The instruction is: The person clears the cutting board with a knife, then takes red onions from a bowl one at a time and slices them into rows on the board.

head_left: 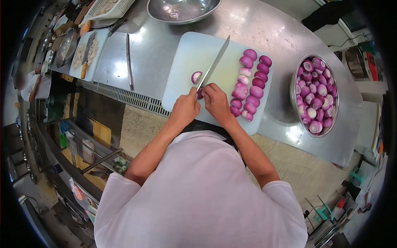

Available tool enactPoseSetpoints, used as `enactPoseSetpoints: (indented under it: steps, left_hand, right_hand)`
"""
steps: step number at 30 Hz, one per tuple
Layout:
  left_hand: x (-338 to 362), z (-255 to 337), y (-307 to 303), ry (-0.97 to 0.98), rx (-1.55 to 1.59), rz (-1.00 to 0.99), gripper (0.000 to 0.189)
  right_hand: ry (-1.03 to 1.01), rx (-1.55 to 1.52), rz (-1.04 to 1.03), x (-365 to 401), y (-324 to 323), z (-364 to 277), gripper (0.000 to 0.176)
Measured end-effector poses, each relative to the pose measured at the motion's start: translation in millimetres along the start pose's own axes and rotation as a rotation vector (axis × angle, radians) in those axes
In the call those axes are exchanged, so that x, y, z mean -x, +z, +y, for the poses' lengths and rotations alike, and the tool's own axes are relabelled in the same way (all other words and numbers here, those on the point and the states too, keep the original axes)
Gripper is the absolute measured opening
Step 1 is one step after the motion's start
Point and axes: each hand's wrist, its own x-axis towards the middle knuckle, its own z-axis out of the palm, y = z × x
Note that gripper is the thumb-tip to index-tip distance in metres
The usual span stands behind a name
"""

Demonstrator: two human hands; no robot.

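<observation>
My left hand [185,108] is closed round the handle of a knife [218,58], whose blade points up and to the right over the white cutting board [180,53]. Close beside the blade, my right hand [215,101] has its fingers pressed on a purple onion piece [200,94], mostly hidden under them. A cut onion half [196,77] lies left of the blade. Two long rows of peeled purple onions [254,91] run down the right side of the board.
An oval metal bowl [294,94] full of onions stands at the right. A metal basin [184,20] sits at the top. Further left are a steel rod [129,62] and another board [99,43] with a knife and chopped food. Another person [39,86] stands at the far left.
</observation>
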Motion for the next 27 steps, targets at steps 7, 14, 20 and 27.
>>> enactPoseSetpoints:
  steps: [7,14,20,27]
  left_hand:
    - [19,9,-9,-0.022,0.024,-0.028,0.023]
    - [12,30,-24,-0.042,-0.022,-0.062,0.021]
    - [-1,11,6,-0.018,-0.036,-0.026,0.021]
    - [14,14,-51,-0.06,0.065,0.035,0.027]
  right_hand:
    - [-0.001,-0.002,0.039,5,3,6,0.005]
    - [-0.021,-0.041,0.087,5,2,4,0.004]
    - [-0.01,-0.028,0.095,10,3,10,0.004]
    - [0.116,0.017,0.1,3,6,-10,0.011]
